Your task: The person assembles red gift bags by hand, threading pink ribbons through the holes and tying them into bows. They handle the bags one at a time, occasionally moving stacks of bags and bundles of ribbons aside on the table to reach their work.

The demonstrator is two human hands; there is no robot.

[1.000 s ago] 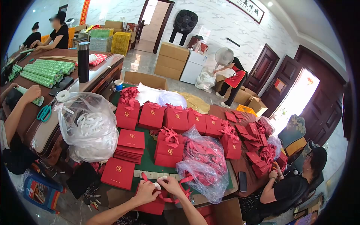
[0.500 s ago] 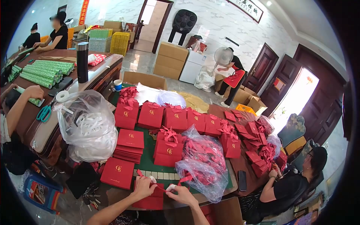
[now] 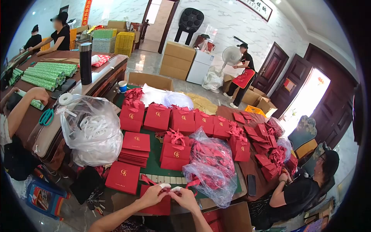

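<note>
Just above a small red paper bag (image 3: 159, 208) at the table's front edge, my left hand (image 3: 154, 195) and my right hand (image 3: 185, 198) meet with pinched fingertips. White wraps cover some fingers on both. They grip a red ribbon (image 3: 148, 179); its loose end shows beyond my left hand, while the pinched part is mostly hidden by the fingers. To the left lie a red bag with a gold logo (image 3: 122, 178) and a stack of flat red bags (image 3: 135, 143). A clear plastic bag of red ribbons (image 3: 211, 162) sits to the right of my hands.
Several red gift bags (image 3: 156, 116) stand in a row farther back. A plastic bag of white ribbon (image 3: 91, 133) stands left, near teal scissors (image 3: 46, 117). A phone (image 3: 251, 185) lies right, beside a seated co-worker (image 3: 305, 193). An open carton (image 3: 235, 218) is below the edge.
My hands have drawn together, so the ribbon stretched between them is now mostly hidden. The standing person near the fan has straightened up.
</note>
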